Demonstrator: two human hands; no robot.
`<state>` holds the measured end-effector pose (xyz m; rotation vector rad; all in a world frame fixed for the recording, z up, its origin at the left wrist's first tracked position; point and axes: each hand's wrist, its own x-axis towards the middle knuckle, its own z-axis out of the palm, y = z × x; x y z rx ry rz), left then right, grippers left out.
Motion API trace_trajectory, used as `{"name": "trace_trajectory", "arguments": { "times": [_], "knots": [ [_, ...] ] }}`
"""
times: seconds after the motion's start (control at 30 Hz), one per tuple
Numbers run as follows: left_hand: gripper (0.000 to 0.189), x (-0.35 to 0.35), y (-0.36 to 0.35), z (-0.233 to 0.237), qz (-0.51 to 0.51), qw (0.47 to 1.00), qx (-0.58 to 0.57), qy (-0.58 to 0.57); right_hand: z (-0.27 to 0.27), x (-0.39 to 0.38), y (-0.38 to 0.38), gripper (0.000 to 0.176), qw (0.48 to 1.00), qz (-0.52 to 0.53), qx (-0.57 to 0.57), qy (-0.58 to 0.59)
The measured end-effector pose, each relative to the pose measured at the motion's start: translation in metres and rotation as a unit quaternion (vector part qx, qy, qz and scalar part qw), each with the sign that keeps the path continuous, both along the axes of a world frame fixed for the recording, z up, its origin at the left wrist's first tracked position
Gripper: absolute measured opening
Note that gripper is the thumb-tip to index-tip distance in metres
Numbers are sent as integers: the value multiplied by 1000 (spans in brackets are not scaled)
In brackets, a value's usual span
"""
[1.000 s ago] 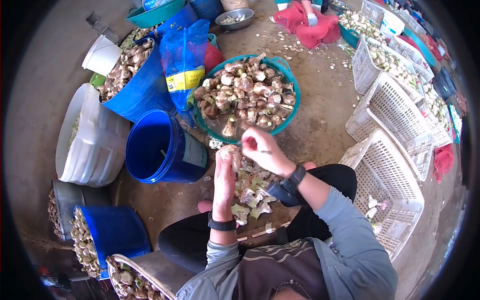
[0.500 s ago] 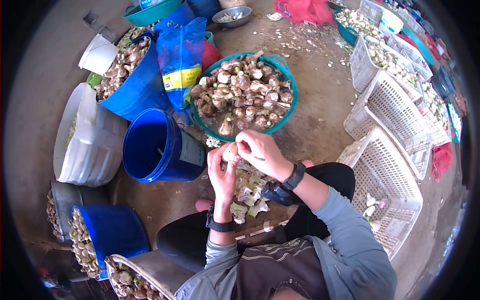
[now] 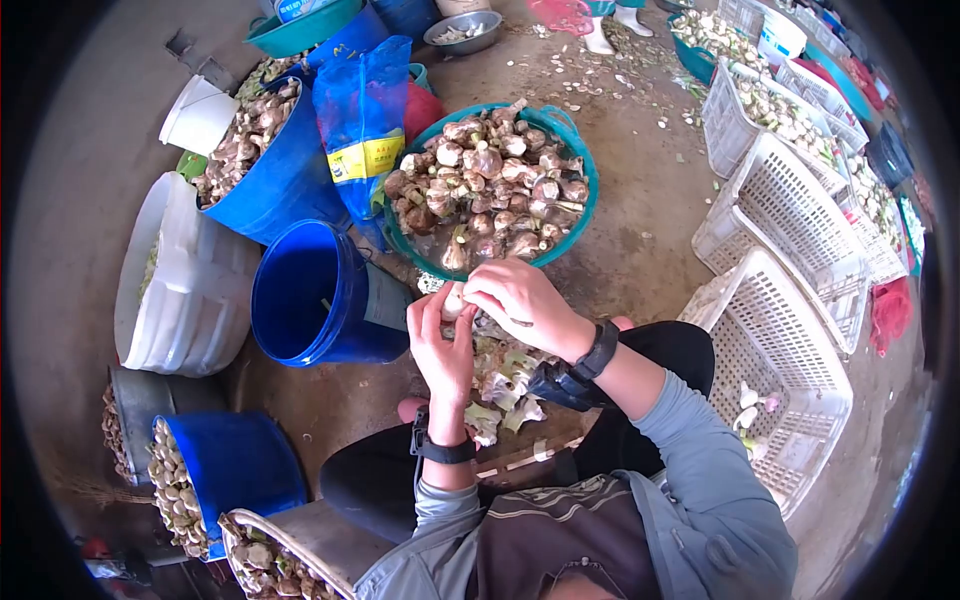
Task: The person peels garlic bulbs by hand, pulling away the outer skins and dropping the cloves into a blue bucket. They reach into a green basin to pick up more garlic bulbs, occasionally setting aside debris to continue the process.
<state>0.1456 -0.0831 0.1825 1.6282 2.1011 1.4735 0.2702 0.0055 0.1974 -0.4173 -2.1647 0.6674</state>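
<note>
My left hand [image 3: 438, 345] is closed round a pale garlic bulb [image 3: 454, 303], thumb and fingers gripping its sides. Above it, my right hand [image 3: 522, 303] has its fingertips pinched against the top of the same bulb; what lies between them is hidden. Just beyond both hands stands a green basin [image 3: 592, 205] heaped with brown, dirty garlic bulbs [image 3: 485, 160]. Peeled outer skins [image 3: 500, 385] lie in a pile on the floor below my wrists.
A blue bucket [image 3: 300, 350] stands left of my hands, beside a white tub [image 3: 190, 310]. To my right, a white crate [image 3: 790, 400] holds a few cleaned bulbs [image 3: 748, 400]. More crates [image 3: 790, 215] line the right side. A person's white boots [image 3: 598, 38] show at the back.
The bulb has turned a little in my left hand, and my right fingers have come down closer over it. White boots have appeared at the back, where the red net has shifted left.
</note>
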Motion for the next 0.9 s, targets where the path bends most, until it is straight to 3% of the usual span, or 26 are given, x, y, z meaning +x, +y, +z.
{"name": "trace_trajectory", "arguments": {
  "times": [0.13,0.23,0.27,0.33,0.4,0.43,0.47,0.53,0.6,0.73,0.8,0.9],
  "knots": [
    [36,-2,1,1,-19,999,16,49,3,1,-4,11,999,-38,-15,-16],
    [37,-10,5,-9,-95,990,48,-89,-1,-1,-4,14,996,-32,-75,45],
    [37,-8,4,-10,-96,990,48,-87,-3,-2,-4,14,988,-26,-131,80],
    [34,-3,1,-12,-136,934,56,-326,-10,-3,-1,16,969,-22,-203,139],
    [35,-8,-3,-17,-171,873,103,-445,-23,7,12,15,965,-92,-229,92],
    [35,-11,-4,-17,-158,857,117,-475,-39,11,21,14,979,-148,-139,-10],
    [34,-13,-4,-14,-144,841,132,-505,-41,12,29,14,983,-167,27,-69],
    [35,-20,0,-14,-139,843,142,-500,-49,-2,21,15,993,-93,26,67],
    [26,-16,0,-10,-115,882,134,-436,-11,-7,-2,15,959,37,-262,102],
    [21,1,7,-13,-78,887,148,-430,-27,-16,-5,13,920,71,-358,141],
    [23,-3,8,-22,-109,877,134,-449,-26,-12,-3,12,906,74,-385,158],
    [38,-5,8,-31,-192,800,133,-552,-23,-9,-2,4,913,60,-365,173]
  ]
}}
